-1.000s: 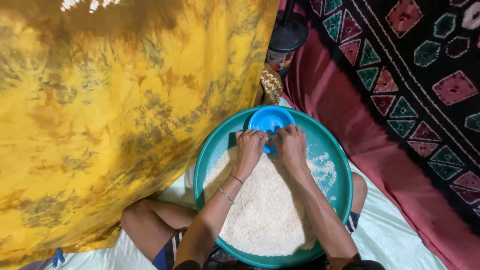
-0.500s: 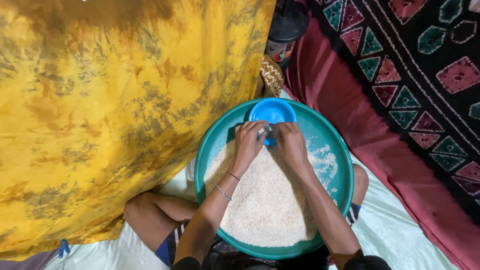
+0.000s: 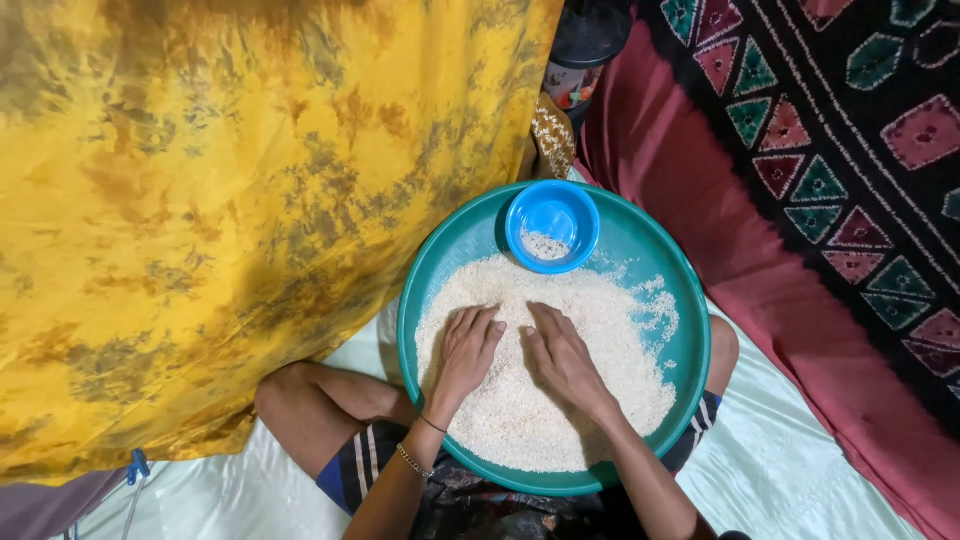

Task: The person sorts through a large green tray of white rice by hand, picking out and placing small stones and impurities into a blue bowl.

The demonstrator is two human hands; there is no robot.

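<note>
Two hands spread flat on white rice in a round tray.

Left hand (image 3: pixel 466 352) and right hand (image 3: pixel 562 358) lie open, palms down, gripping nothing, side by side on the rice (image 3: pixel 545 420), a pose suited to spreading grains. The teal tray (image 3: pixel 650 245) rests on the person's lap; a small blue bowl (image 3: pixel 552 225) sits at its far edge, well apart from the fingers.

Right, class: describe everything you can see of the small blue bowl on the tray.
The small blue bowl is round, glossy and looks like plastic. It sits upright at the far edge of the teal tray, just beyond the spread of white rice. A little rice lies in its bottom; otherwise it is empty. Neither the left hand nor the right hand touches it; both rest flat on the rice nearer the person.
</note>
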